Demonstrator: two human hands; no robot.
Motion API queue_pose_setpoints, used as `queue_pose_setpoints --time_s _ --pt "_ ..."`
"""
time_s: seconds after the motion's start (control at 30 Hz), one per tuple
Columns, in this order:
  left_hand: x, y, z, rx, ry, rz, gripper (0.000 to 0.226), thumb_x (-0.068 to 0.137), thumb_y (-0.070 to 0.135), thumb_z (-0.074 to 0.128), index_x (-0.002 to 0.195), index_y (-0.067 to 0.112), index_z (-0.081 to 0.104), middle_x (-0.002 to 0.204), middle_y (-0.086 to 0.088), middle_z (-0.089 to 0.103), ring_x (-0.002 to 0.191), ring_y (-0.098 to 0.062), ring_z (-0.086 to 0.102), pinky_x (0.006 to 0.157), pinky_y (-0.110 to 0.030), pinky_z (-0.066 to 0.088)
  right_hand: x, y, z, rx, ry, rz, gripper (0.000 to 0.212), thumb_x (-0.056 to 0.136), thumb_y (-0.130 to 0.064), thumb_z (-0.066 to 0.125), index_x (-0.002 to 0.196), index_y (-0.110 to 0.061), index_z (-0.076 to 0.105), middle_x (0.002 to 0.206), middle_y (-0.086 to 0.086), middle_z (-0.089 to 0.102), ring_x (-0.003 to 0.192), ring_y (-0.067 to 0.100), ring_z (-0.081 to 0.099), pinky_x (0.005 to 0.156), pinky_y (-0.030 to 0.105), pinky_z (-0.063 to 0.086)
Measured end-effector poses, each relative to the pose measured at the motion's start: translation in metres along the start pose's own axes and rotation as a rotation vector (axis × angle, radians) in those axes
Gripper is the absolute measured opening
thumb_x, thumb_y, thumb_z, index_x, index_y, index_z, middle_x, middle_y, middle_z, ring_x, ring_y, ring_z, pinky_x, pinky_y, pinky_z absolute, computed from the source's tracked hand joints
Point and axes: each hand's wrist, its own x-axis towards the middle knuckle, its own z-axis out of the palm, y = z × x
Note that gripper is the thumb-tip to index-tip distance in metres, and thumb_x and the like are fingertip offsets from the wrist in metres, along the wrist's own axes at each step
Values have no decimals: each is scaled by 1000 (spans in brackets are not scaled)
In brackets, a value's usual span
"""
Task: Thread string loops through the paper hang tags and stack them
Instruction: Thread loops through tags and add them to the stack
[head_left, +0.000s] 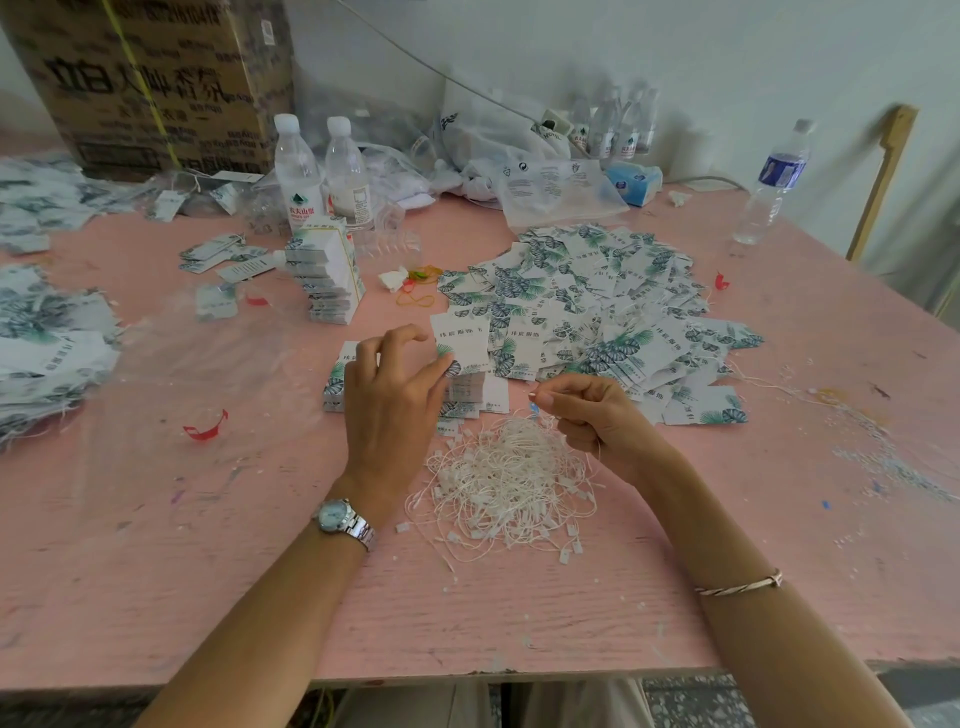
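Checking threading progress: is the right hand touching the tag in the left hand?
Apart. Head view: the right hand pinches a string, with a clear gap to the tag the left hand holds.

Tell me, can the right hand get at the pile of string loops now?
Probably yes: the right hand hovers at the edge of the pile of string loops with nothing between them, though it is pinching one string.
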Motion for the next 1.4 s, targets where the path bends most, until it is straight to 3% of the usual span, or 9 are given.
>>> queue_pose_setpoints --time_s 0.2,0.43,0.6,0.7,0.8,0.97,1.07,1.2,1.4 --pt "1 0 -3 -34 70 17 15 87 22 77 102 21 80 114 -3 65 97 -24 44 72 -36 36 0 0 1 -13 9 -3 5 82 -12 70 81 -13 75 49 -7 34 40 5 19 37 14 21" --pt "0 6 -10 -155 382 236 15 95 28 70 94 20 82 91 2 69 80 -18 44 68 -33 29 0 -2 -2 150 93 -58 10 88 -14 62 82 -18 68 59 -5 31 43 4 21 36 14 21" --pt "-6 20 -11 -260 333 493 5 84 22 82 86 17 83 93 8 63 80 -15 47 69 -32 31 -2 -6 -6 225 102 -64 12 90 -17 61 83 -22 69 89 -2 69 41 1 22 38 12 24" --pt "-8 27 -12 -282 254 557 3 83 18 84 86 18 83 82 2 71 80 -15 49 68 -32 34 -2 -6 -5 183 110 -69 19 90 -15 61 79 -25 72 99 1 73 41 2 22 38 13 24" --pt "-9 28 -13 -284 228 587 4 87 18 80 84 16 82 82 0 72 80 -15 48 69 -30 33 0 -6 -6 120 126 -71 18 88 -15 63 78 -24 75 81 18 49 42 3 22 39 14 24" --pt "-10 28 -10 -297 239 612 7 89 19 77 85 16 82 82 0 72 80 -15 48 68 -30 33 0 -2 -6 20 114 -31 5 84 -18 69 86 -14 69 51 -7 31 45 8 19 43 20 17" --pt "-13 27 -4 -323 202 587 2 86 16 81 87 17 82 85 -1 71 80 -16 48 68 -31 36 0 -1 -5 -11 118 -32 15 83 -19 71 91 -6 68 50 -7 35 44 7 19 43 19 18" --pt "-14 32 2 -366 144 429 23 86 0 74 105 12 78 102 -3 65 84 -17 52 71 -32 46 1 0 -6 -41 169 -104 12 81 -18 73 88 -7 75 51 -7 41 46 8 21 43 16 22" --pt "-18 35 1 -653 -142 -40 44 103 39 47 143 22 47 111 11 61 84 -6 62 73 -27 55 1 4 0 -160 108 -172 10 81 -18 75 86 -10 78 72 -1 64 49 9 29 45 17 26"
